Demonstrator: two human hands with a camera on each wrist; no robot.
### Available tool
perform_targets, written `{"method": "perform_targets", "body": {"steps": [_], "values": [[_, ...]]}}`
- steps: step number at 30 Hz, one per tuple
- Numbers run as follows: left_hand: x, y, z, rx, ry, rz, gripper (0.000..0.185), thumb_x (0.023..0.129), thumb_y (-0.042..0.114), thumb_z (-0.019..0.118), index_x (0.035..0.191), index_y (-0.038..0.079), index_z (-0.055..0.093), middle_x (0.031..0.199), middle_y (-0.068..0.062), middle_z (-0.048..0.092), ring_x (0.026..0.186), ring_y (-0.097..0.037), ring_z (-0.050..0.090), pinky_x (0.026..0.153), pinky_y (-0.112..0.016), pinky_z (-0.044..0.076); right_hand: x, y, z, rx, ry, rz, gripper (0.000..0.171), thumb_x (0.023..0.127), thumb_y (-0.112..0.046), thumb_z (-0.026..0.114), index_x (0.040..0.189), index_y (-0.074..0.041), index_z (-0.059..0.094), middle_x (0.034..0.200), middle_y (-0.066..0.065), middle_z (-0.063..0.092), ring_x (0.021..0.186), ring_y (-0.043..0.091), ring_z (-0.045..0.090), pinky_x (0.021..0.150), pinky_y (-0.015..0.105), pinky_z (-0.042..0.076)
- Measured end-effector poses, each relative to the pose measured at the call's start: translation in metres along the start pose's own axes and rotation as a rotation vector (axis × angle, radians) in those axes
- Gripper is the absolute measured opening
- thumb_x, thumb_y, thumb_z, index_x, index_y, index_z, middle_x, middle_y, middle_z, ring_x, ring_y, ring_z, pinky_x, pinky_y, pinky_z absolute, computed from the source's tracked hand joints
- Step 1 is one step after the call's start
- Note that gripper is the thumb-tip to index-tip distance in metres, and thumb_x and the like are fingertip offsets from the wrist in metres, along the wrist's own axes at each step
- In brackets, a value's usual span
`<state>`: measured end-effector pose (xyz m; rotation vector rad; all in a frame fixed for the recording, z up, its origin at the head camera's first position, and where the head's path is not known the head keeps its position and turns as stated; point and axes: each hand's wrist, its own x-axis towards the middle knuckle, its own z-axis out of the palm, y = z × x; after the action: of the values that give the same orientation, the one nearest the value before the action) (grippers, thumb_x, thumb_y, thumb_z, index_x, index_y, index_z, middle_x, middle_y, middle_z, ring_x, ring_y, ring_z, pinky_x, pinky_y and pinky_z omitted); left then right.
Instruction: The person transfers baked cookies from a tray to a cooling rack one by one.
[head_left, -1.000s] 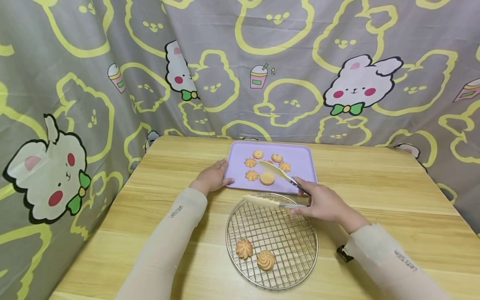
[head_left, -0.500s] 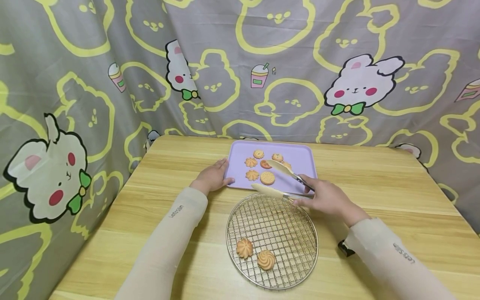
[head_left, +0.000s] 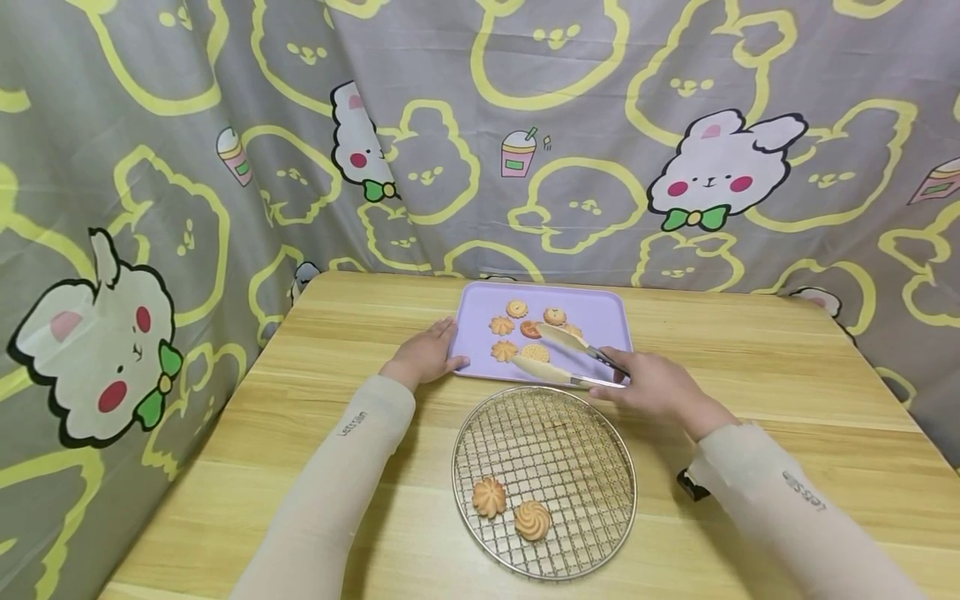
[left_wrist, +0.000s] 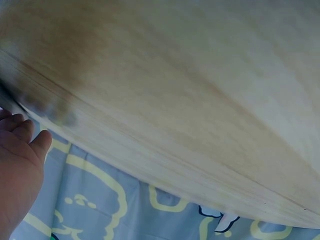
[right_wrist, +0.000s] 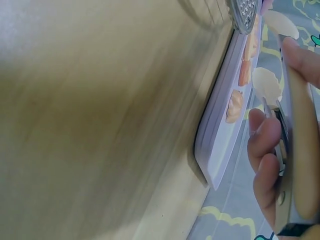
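Observation:
My right hand (head_left: 660,387) grips metal tongs with cream tips (head_left: 542,370), their arms spread over the front right of a lavender tray (head_left: 600,310). Between and beside the tips lies a round, waffle-textured cookie (head_left: 536,352), partly covered by the near tip. A reddish-centred cookie (head_left: 531,329) sits by the far tip. Several other cookies, such as a flower-shaped one (head_left: 504,350), lie around them on the tray. At the tray's left edge rests my left hand (head_left: 423,354), fingers extended along the rim. The right wrist view shows fingers (right_wrist: 266,135) wrapped around the tongs' handle.
A round wire rack (head_left: 634,500) stands on the wooden table (head_left: 337,350) in front of the tray. It bears a flower-shaped cookie (head_left: 489,497) and a swirled cookie (head_left: 532,520). A patterned grey curtain (head_left: 450,75) hangs behind the table and along its left side.
My right hand has moved the tongs forward from over the rack and slightly right, and the near tip is now over the tray by the waffle-textured cookie. My left hand has stayed put.

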<state>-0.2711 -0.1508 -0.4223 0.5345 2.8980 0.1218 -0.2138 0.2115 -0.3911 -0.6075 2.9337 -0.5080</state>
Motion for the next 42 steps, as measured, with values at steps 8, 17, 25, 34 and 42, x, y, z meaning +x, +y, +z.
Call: {"method": "perform_targets", "body": {"steps": [8,17,25,34,42], "values": [[0.0018,-0.0008,0.0017,0.001,0.004,0.0,0.083,0.096,0.053,0.045,0.15,-0.002,0.016,0.156,-0.016,0.014,0.143,-0.029,0.015,0.116,-0.039,0.017,0.0025,-0.0005,-0.0038,-0.052,-0.037,0.024,0.081,0.083,-0.059,0.064,0.142,-0.007,0.045,0.087,0.011,0.062,0.07,0.023,0.052,0.056,0.038,0.044],[0.0021,-0.0011,0.0019,0.01,0.0,-0.005,0.083,0.096,0.054,0.044,0.15,-0.002,0.016,0.156,-0.015,0.014,0.143,-0.028,0.014,0.116,-0.038,0.016,0.0064,-0.0021,-0.0067,-0.063,-0.079,0.031,0.076,0.085,-0.054,0.063,0.142,-0.006,0.045,0.088,0.011,0.062,0.07,0.023,0.053,0.054,0.036,0.044],[0.0033,-0.0019,0.0034,0.011,-0.011,-0.019,0.083,0.096,0.055,0.044,0.151,0.0,0.015,0.157,-0.014,0.012,0.143,-0.027,0.013,0.116,-0.038,0.016,0.0066,-0.0011,-0.006,-0.076,-0.073,0.034,0.073,0.086,-0.054,0.062,0.141,-0.008,0.048,0.101,0.021,0.065,0.073,0.025,0.055,0.06,0.043,0.048],[0.0027,-0.0014,0.0033,-0.002,-0.012,-0.022,0.084,0.096,0.055,0.043,0.151,0.001,0.013,0.157,-0.014,0.012,0.143,-0.028,0.013,0.116,-0.039,0.017,0.004,0.0029,-0.0019,-0.07,-0.056,0.023,0.071,0.086,-0.054,0.062,0.14,-0.009,0.049,0.105,0.022,0.064,0.078,0.026,0.056,0.065,0.049,0.049],[0.0023,-0.0011,0.003,0.0,-0.012,-0.022,0.084,0.096,0.055,0.043,0.151,0.0,0.014,0.157,-0.014,0.012,0.143,-0.027,0.013,0.116,-0.038,0.016,-0.0001,0.0065,0.0019,-0.031,-0.012,0.013,0.073,0.086,-0.054,0.063,0.141,-0.01,0.048,0.105,0.023,0.064,0.079,0.026,0.056,0.068,0.05,0.049]]}}
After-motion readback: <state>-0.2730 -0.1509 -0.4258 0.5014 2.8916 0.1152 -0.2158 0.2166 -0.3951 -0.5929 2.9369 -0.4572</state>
